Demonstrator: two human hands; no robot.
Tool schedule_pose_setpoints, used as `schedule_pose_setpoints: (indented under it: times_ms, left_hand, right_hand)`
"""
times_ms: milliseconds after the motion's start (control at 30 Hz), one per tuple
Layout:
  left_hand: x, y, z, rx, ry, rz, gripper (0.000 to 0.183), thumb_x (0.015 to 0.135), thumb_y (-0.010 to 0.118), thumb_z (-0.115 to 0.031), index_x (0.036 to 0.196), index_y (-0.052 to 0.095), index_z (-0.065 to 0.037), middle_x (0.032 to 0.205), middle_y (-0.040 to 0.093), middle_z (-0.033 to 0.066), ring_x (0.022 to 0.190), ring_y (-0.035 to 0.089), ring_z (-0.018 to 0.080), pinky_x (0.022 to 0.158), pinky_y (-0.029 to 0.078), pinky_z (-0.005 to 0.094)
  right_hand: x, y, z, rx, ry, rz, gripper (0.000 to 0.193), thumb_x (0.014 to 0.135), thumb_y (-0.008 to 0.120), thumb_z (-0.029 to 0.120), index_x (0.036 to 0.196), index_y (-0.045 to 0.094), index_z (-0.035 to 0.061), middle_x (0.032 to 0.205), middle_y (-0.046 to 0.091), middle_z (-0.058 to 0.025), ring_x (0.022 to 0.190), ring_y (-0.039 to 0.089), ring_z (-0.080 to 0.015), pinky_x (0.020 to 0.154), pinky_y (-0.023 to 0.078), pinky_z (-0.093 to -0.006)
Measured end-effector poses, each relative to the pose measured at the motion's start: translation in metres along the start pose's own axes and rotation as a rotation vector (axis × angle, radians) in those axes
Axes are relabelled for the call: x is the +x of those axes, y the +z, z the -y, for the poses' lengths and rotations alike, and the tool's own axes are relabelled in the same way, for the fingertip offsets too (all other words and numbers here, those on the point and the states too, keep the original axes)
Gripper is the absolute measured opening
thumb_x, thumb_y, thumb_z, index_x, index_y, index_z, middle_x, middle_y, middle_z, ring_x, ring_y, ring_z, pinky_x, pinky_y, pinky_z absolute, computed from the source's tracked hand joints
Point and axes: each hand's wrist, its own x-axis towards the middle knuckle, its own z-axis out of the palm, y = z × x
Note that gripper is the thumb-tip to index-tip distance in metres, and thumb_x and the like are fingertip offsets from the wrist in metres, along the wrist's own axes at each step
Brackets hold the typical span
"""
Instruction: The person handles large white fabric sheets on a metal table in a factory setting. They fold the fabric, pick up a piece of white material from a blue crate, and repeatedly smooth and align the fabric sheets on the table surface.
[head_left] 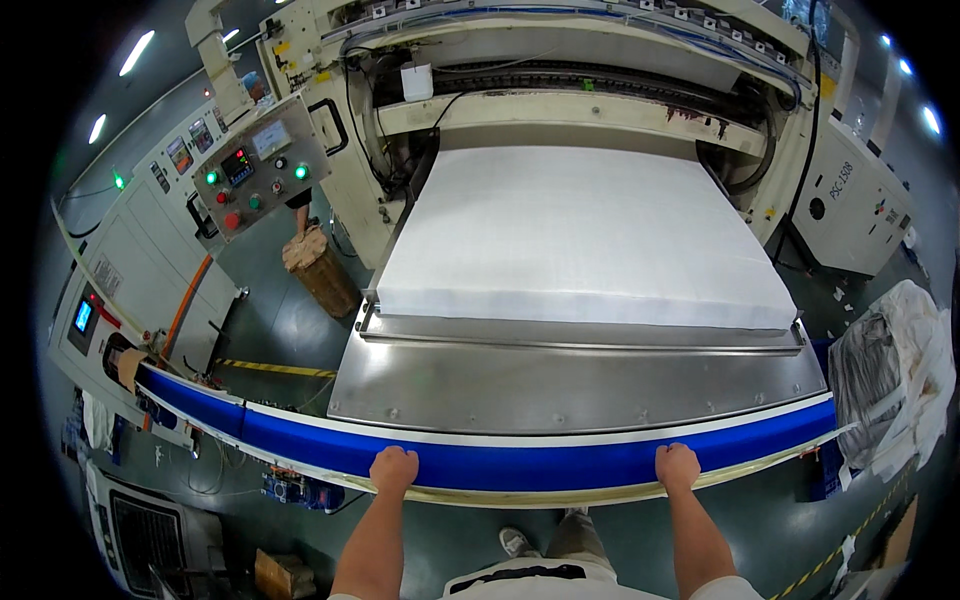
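The left grip [394, 469] is a rounded fist at the near side of a long blue belt [540, 468], fingers curled inward and knuckles up. The right grip [678, 467] is folded the same way, well apart from it along that side. Whether either one pinches the pale rim [540, 497] beneath it, I cannot tell. The belt is smooth and strip-shaped, edged in white; it lies between the two grips and runs on past both, farther out to the left.

Just beyond the grips and the belt is a flat metal plate [560, 390] with a brushed sheen and small round marks near its front edge. A straight metal bar [580, 345] crosses it. Farther ahead of both grips lies a broad white slab [560, 230], matte on top, with squared edges and a thin front face.

Well to the left of the left grip and ahead hangs a boxy grey control panel [255, 165] with round buttons. Right of the right grip sits a bundle in crumpled, translucent plastic [890, 370].
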Motion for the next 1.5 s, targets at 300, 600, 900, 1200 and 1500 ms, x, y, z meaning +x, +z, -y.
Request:
schedule_pose_setpoints:
  times_ms: [300,600,900,1200,1500]
  left_hand:
    - [-0.0021,-0.0038,-0.0030,0.010,-0.009,0.022,0.034,0.081,0.052,-0.034,0.086,0.070,-0.005,0.095,0.067,0.0174,0.091,0.065,0.0355,0.081,0.052,0.0455]
    - [-0.0006,-0.0012,-0.0015,0.017,-0.007,0.000,0.032,0.080,0.053,-0.033,0.085,0.070,-0.007,0.093,0.068,0.0162,0.088,0.066,0.0343,0.080,0.052,0.0429]
    - [-0.0045,-0.0076,-0.0056,-0.013,-0.036,0.018,0.032,0.081,0.053,-0.033,0.087,0.070,-0.007,0.095,0.068,0.0157,0.090,0.065,0.0337,0.081,0.052,0.0423]
    - [-0.0025,-0.0049,-0.0032,-0.009,-0.030,0.022,0.033,0.081,0.053,-0.034,0.087,0.070,-0.007,0.095,0.068,0.0161,0.090,0.065,0.0339,0.081,0.052,0.0427]
    - [-0.0024,-0.0049,-0.0037,0.003,-0.022,0.023,0.032,0.081,0.053,-0.034,0.086,0.070,-0.007,0.094,0.068,0.0158,0.090,0.066,0.0339,0.081,0.052,0.0433]
  right_hand:
    - [0.0001,-0.0006,-0.0002,-0.004,-0.002,0.001,0.033,0.081,0.049,0.030,0.079,0.070,0.0049,0.084,0.067,-0.0198,0.078,0.066,-0.0380,0.071,0.052,-0.0466]
    - [-0.0008,-0.0018,0.0008,-0.001,0.005,-0.003,0.033,0.080,0.049,0.031,0.078,0.069,0.0052,0.083,0.067,-0.0199,0.078,0.066,-0.0383,0.072,0.052,-0.0465]
    - [-0.0004,0.0010,-0.0009,0.011,0.001,-0.019,0.032,0.080,0.050,0.031,0.076,0.069,0.0048,0.082,0.067,-0.0198,0.077,0.065,-0.0383,0.071,0.052,-0.0469]
    - [-0.0007,0.0001,-0.0004,0.019,0.001,-0.012,0.032,0.080,0.050,0.031,0.076,0.068,0.0043,0.082,0.067,-0.0201,0.077,0.065,-0.0383,0.071,0.052,-0.0469]
    - [-0.0019,-0.0017,0.0006,0.018,-0.005,-0.024,0.033,0.080,0.050,0.031,0.076,0.068,0.0043,0.083,0.067,-0.0200,0.077,0.065,-0.0385,0.071,0.052,-0.0467]
